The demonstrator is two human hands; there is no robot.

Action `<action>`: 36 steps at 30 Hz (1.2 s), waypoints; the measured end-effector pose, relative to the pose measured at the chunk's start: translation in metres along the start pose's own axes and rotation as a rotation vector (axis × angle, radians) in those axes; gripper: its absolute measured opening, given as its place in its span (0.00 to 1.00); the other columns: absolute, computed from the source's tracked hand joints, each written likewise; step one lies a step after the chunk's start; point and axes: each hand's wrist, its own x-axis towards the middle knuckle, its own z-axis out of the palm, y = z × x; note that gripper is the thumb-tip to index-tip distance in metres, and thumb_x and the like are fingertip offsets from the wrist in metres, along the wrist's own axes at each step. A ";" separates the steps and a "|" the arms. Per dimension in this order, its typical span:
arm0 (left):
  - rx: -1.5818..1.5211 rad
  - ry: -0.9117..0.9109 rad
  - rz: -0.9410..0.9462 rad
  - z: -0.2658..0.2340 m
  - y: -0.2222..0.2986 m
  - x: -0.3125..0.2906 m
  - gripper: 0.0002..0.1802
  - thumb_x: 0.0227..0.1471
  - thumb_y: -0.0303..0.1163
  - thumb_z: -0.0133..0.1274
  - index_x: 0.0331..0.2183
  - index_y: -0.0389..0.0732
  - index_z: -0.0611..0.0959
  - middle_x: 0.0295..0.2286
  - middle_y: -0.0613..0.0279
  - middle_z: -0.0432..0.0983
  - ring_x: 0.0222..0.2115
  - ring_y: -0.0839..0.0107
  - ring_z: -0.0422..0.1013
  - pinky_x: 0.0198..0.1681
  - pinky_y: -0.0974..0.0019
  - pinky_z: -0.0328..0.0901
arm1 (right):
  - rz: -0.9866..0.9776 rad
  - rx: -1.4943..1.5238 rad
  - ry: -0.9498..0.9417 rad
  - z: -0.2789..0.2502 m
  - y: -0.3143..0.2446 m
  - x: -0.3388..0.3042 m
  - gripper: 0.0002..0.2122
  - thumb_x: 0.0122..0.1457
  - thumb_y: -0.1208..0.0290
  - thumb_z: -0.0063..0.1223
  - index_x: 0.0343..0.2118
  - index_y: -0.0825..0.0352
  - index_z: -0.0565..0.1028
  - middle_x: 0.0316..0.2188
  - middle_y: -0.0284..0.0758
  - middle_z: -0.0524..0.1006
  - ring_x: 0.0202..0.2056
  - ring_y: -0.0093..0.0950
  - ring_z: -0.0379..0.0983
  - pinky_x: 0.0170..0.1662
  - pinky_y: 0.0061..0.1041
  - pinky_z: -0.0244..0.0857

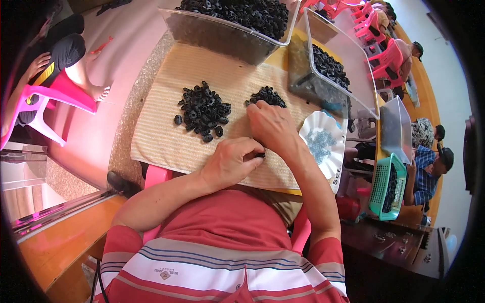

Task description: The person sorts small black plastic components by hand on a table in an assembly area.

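Note:
My left hand (228, 160) rests near the front edge of a striped tan towel (172, 136), pinching a small black plastic part (259, 155) between thumb and fingers. My right hand (272, 123) is just beyond it, its fingers curled down at the near edge of a small heap of black parts (268, 94). Its fingertips are mostly hidden, and so is anything in them. To the left lies a larger heap of black ring-shaped parts (202, 108). Beside my right forearm stands a white fluted dish (331, 164) holding many tiny silvery-blue pieces.
Two clear plastic bins, one at the far side (212, 33) and one at the far right (305, 55), hold many black parts. Further right are a green basket (376, 197) and another clear bin (396, 129). A person (65, 45) sits at the left; several others sit at the right.

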 end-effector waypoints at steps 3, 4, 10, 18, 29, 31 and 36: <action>-0.026 0.004 -0.028 0.000 0.001 0.000 0.11 0.47 0.25 0.66 0.36 0.37 0.84 0.29 0.52 0.80 0.28 0.59 0.79 0.32 0.60 0.72 | 0.036 0.048 0.005 0.000 -0.001 0.000 0.06 0.56 0.73 0.52 0.32 0.69 0.77 0.34 0.44 0.79 0.36 0.47 0.80 0.39 0.44 0.73; -0.030 0.003 -0.030 0.000 0.001 0.001 0.11 0.47 0.25 0.66 0.36 0.37 0.84 0.29 0.53 0.80 0.28 0.59 0.79 0.32 0.60 0.72 | 0.033 0.050 0.002 0.001 0.000 -0.001 0.06 0.56 0.73 0.52 0.34 0.68 0.78 0.35 0.44 0.79 0.36 0.47 0.80 0.39 0.43 0.73; -0.026 0.003 -0.029 0.000 0.002 0.001 0.11 0.48 0.25 0.66 0.35 0.38 0.84 0.28 0.54 0.79 0.27 0.60 0.78 0.31 0.61 0.71 | -0.007 0.075 0.009 0.006 0.008 -0.012 0.15 0.55 0.75 0.55 0.46 0.67 0.77 0.41 0.43 0.77 0.38 0.46 0.80 0.40 0.42 0.73; -0.008 -0.010 -0.022 0.001 0.000 0.001 0.10 0.48 0.25 0.66 0.35 0.38 0.84 0.28 0.54 0.79 0.28 0.59 0.78 0.32 0.60 0.71 | -0.043 0.080 0.038 0.009 0.009 -0.023 0.15 0.57 0.76 0.53 0.49 0.66 0.76 0.45 0.41 0.75 0.39 0.44 0.79 0.41 0.39 0.73; -0.006 -0.030 -0.041 -0.001 0.004 0.001 0.10 0.48 0.24 0.63 0.36 0.37 0.84 0.30 0.51 0.80 0.29 0.58 0.79 0.32 0.60 0.72 | 0.042 0.484 0.523 0.009 0.012 -0.055 0.05 0.58 0.80 0.61 0.37 0.68 0.79 0.36 0.40 0.80 0.36 0.42 0.80 0.38 0.35 0.74; -0.008 -0.024 -0.042 -0.001 0.004 0.001 0.10 0.48 0.24 0.63 0.36 0.36 0.84 0.29 0.51 0.80 0.28 0.58 0.79 0.32 0.60 0.72 | 0.048 0.517 0.499 0.012 0.012 -0.059 0.05 0.57 0.80 0.60 0.37 0.67 0.79 0.36 0.40 0.79 0.37 0.43 0.79 0.39 0.36 0.74; -0.008 -0.021 -0.054 -0.001 0.006 0.001 0.10 0.49 0.25 0.64 0.36 0.36 0.84 0.29 0.52 0.80 0.28 0.58 0.79 0.31 0.61 0.72 | 0.038 0.563 0.445 0.023 0.014 -0.068 0.06 0.56 0.82 0.59 0.36 0.68 0.80 0.38 0.41 0.80 0.40 0.43 0.79 0.42 0.37 0.74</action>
